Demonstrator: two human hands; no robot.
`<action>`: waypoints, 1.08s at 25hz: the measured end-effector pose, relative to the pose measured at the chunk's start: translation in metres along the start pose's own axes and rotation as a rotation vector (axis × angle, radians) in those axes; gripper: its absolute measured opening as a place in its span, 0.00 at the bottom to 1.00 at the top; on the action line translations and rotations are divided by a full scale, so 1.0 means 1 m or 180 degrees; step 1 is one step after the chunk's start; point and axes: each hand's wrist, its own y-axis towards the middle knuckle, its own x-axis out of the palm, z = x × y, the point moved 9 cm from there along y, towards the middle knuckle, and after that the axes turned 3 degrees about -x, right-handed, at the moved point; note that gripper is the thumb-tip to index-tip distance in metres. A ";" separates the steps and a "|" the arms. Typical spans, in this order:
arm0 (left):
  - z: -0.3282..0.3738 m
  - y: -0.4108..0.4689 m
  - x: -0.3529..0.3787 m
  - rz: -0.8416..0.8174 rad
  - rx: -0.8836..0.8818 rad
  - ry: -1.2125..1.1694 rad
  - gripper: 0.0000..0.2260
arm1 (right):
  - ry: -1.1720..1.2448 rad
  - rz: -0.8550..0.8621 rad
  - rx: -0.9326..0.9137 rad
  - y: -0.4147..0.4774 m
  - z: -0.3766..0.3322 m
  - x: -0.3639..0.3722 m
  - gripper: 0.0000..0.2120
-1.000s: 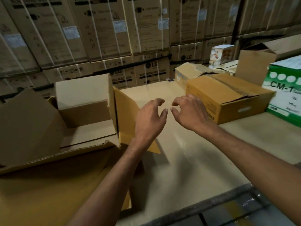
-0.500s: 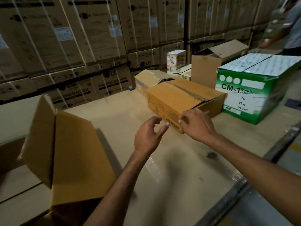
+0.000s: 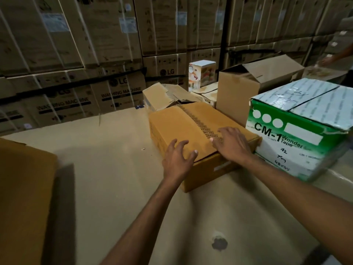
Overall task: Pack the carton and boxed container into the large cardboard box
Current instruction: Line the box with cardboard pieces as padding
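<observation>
A yellow-brown carton (image 3: pixel 183 123) with a printed tape seam lies on the beige work surface (image 3: pixel 107 169) at centre right. My left hand (image 3: pixel 177 159) is over its near left corner with fingers spread and loosely bent. On the carton's top near the seam rests my right hand (image 3: pixel 233 144), fingers extended. A small white boxed container (image 3: pixel 202 74) with colourful pictures stands upright behind it. Only a flap of the large cardboard box (image 3: pixel 24 197) shows at the left edge.
A green and white CM-1 tape box (image 3: pixel 298 131) stands just right of the carton. Behind are an open brown box (image 3: pixel 248 87) and a torn box (image 3: pixel 162 96). Stacked washing machine cartons (image 3: pixel 95 44) form the back wall. Another person's arm (image 3: pixel 336 56) is at far right.
The view has swung right, away from the large cardboard box. Both hands have moved forward onto the yellow-brown carton.
</observation>
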 end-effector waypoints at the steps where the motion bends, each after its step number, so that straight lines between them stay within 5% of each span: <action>1: 0.000 0.011 0.008 0.0014 -0.0112 0.0098 0.23 | 0.0006 -0.0051 0.0034 0.016 0.008 0.003 0.29; 9: -0.050 0.053 0.039 -0.0079 -0.0722 -0.0435 0.23 | -0.0066 -0.0821 0.0607 0.098 0.072 0.052 0.33; 16: -0.071 0.055 0.051 -0.0224 -0.1362 -0.1551 0.30 | 0.0208 -0.0971 0.1182 0.130 0.089 0.060 0.52; 21: -0.102 0.046 -0.004 0.0546 -0.1741 -0.1166 0.20 | 0.0921 -0.0842 0.1532 0.109 0.073 0.055 0.43; 25: -0.150 0.023 -0.051 0.0440 -0.1966 -0.0959 0.36 | 0.1447 -0.1100 0.1653 0.069 0.065 0.091 0.70; 27: -0.161 0.004 -0.053 0.0260 -0.2104 -0.1348 0.37 | 0.1550 -0.1261 0.1456 0.049 0.046 0.095 0.64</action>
